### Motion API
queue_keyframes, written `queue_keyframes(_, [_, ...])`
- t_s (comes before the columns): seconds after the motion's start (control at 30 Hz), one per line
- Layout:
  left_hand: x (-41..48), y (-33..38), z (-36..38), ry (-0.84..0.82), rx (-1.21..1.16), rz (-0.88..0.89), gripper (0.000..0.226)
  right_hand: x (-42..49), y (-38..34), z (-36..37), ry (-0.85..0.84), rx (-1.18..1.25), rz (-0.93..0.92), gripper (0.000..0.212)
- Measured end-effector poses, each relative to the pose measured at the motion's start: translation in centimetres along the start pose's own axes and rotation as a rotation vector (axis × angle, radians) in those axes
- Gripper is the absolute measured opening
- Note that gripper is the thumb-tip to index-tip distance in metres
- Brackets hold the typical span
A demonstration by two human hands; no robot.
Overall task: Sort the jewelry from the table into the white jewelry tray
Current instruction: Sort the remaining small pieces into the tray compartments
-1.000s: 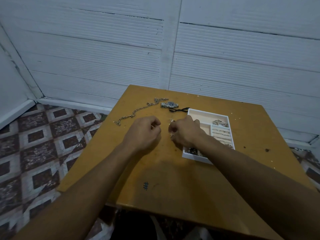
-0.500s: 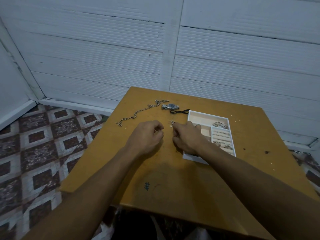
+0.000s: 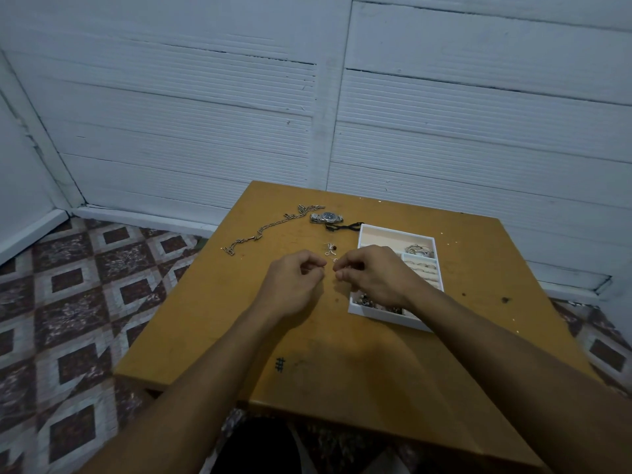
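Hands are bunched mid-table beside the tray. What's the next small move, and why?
Probably ease the right hand forward to pinch the small silver pieces lying just beyond its fingertips. They are the nearest loose jewelry, and the white jewelry tray sits right beside that hand. Whether either hand already holds something is too small to tell.

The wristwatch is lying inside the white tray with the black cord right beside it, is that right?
Not quite. The head view shows the wristwatch lying on the table, outside the white tray, just left of its far corner. The black cord is right beside it, as you said.
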State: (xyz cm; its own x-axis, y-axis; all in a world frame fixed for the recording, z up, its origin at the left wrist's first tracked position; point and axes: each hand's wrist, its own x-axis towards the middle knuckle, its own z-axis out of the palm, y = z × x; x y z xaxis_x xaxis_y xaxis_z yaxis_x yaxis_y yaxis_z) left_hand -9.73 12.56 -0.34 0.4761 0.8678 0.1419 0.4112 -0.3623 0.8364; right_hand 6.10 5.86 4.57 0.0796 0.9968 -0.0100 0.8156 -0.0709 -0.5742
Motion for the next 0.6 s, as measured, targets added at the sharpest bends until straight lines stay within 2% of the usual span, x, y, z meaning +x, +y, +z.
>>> queue_keyframes(0.1, [-0.4,0.7,0.7,-0.003,-0.119,-0.065,0.016,-0.9,0.3,-0.6,-0.013,0.028,0.011,0.020])
queue_keyframes(0.23, [-1.1,2.1,2.1,0.014,-0.752,-0.407,0.023,-1.9,0.4,-1.0,-0.048,0.018,-0.022,0.019])
queue_keyframes(0.3, [-1.2,2.4,2.8,0.020,-0.963,-0.523,0.026,-2.1,0.3,-1.2,-0.049,0.034,-0.038,0.013])
queue_keyframes(0.4, [-1.5,2.8,3.6,-0.004,-1.104,-0.585,0.035,-2.1,0.2,-1.3,-0.049,0.028,-0.041,0.006])
queue_keyframes(0.6, [-1.9,3.5,4.2,-0.057,-1.350,-0.684,0.037,-2.3,-0.4,-1.5,-0.102,-0.036,-0.061,0.015])
